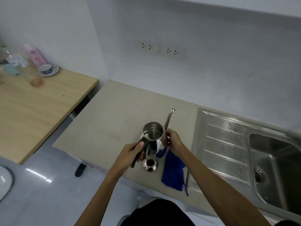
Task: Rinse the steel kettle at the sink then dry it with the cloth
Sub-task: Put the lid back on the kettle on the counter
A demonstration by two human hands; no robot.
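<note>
The shiny steel kettle point(153, 139) stands uncovered over the beige counter, its long thin spout reaching up and away from me. My left hand point(132, 152) is closed around its black handle. My right hand point(173, 139) rests against the kettle's right side near the base of the spout. The kettle's lid point(150, 165) lies on the counter just in front of it. A blue cloth point(173, 173) lies crumpled on the counter to the right of the lid, partly under my right forearm. The steel sink point(276, 167) is at the right, its basin dry-looking.
The sink's ribbed drainboard point(219, 144) separates the counter point(105, 121) from the basin. A wooden table point(32, 111) at the left carries bottles and a cup on a saucer point(48, 70). Two wall sockets point(161, 49) sit on the white wall behind.
</note>
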